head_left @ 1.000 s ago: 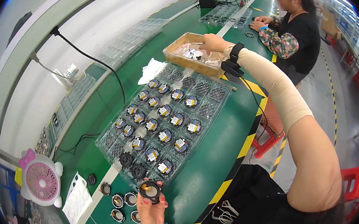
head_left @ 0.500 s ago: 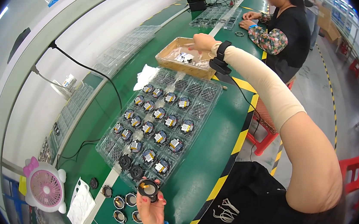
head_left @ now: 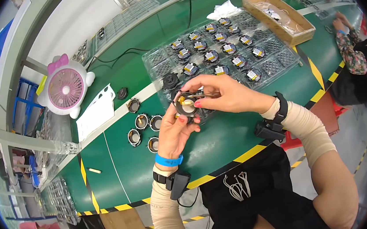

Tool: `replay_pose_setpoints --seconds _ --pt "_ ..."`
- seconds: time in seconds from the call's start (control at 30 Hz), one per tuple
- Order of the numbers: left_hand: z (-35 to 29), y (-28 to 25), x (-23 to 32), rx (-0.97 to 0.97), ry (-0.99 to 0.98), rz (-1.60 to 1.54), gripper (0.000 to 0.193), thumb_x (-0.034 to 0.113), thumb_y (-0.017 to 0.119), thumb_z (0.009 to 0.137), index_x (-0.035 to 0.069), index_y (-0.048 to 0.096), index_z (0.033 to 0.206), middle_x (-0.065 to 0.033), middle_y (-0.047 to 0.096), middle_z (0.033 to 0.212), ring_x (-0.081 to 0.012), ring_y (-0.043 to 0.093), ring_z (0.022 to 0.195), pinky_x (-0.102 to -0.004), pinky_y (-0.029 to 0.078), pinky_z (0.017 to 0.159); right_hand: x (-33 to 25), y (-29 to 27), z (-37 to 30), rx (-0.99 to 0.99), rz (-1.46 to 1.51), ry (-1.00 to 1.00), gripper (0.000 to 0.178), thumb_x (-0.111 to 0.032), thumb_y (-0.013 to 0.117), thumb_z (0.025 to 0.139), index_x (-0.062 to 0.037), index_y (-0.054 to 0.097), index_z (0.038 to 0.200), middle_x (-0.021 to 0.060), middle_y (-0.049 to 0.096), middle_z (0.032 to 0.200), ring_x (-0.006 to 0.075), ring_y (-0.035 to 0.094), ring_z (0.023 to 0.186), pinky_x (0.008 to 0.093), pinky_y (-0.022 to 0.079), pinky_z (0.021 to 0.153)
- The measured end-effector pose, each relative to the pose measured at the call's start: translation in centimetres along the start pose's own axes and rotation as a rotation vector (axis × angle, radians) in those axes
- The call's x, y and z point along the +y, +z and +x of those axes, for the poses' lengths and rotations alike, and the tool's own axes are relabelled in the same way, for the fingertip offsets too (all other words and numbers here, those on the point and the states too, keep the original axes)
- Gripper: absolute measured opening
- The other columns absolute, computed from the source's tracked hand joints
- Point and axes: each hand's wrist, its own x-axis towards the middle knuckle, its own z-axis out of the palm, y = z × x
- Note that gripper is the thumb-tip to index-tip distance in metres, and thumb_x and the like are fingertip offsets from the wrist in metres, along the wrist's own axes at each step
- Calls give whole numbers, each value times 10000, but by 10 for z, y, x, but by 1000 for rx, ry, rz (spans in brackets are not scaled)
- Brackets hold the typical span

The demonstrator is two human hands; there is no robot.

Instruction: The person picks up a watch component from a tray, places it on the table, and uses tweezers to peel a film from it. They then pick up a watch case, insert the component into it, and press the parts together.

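My left hand [head_left: 174, 135] holds up a round black housing [head_left: 187, 106] with a pale disc and a yellow tab inside. Over it, my right hand [head_left: 223, 94] pinches thin dark tweezers [head_left: 204, 95], their tips at the housing's upper rim. Whether the tips grip anything is too small to tell. Just beyond both hands lies a clear plastic tray [head_left: 281, 56], with several round modules [head_left: 211, 56] bearing white and yellow labels in its pockets. A black round part [head_left: 170, 80] sits in the tray's near left corner. Several ring-shaped housings [head_left: 141, 121] lie left of my left hand.
A wooden box [head_left: 297, 37] with small bags stands beyond the tray at right. At left are a pink-and-white fan [head_left: 66, 88], a white sheet with cutouts [head_left: 97, 114] and a small black part [head_left: 122, 93]. A co-worker [head_left: 357, 60] sits at the far right.
My right hand has come back from the wooden box to the housing in my left hand. The view has swung left, and my left hand still holds the housing.
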Motion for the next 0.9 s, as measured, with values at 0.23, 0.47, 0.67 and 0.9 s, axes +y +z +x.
replay_pose_setpoints --seconds 0.23,0.47,0.67,0.9 --pt "-3 9 -3 72 -25 184 482 32 541 837 59 370 1288 -74 518 1081 -179 564 838 -314 525 665 12 6 -6 -27 189 20 409 47 496 808 -44 450 1204 53 542 1084 26 499 779 211 426 708" --pt "1 26 -4 330 316 863 360 -13 595 770 26 518 1119 -91 540 998 -185 558 825 -260 504 599 36 10 -9 96 236 76 317 54 477 817 2 462 1130 42 543 1059 63 525 896 230 440 791" --pt "1 33 -9 321 586 1442 267 -51 631 697 36 595 947 -105 536 976 -180 549 827 -222 467 567 39 15 -10 102 129 125 206 20 523 820 15 474 1020 35 554 979 75 538 872 224 457 758" --pt "-3 17 -10 299 472 1243 176 -34 599 751 38 601 912 -86 529 998 -141 562 705 -199 454 529 28 17 -14 79 -101 96 180 -6 588 787 2 510 949 38 569 890 80 552 818 221 460 685"
